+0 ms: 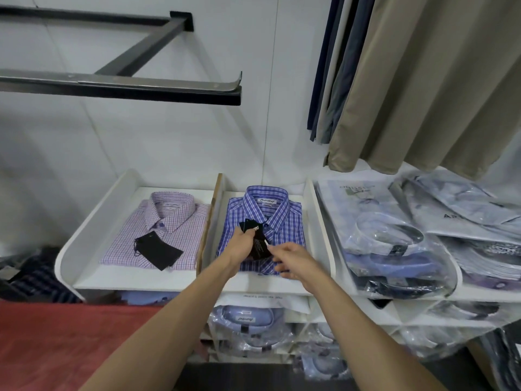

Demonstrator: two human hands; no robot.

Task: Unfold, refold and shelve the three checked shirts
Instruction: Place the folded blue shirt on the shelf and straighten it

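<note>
The blue checked shirt [265, 230] is lying folded, collar up, in the middle shelf tray [320, 221] at the centre of the frame; a pink checked shirt [166, 230] is sitting folded in the tray to its left, with its own black tag resting on it. I judge the blue shirt light and soft, likely to sag and lose its fold if lifted by one edge, so it is best taken under both long sides, with the stiffer collar end supported. Its black hang tags [258, 239] are loose and could snag.

The left hand [242, 244], its arm reaching up from the lower centre, is pinching the tags just below the collar. The right hand [293, 262], coming in from the lower right, is resting over the shirt's lower front, its grip released, with fingers loosely bent toward the tags.
</note>
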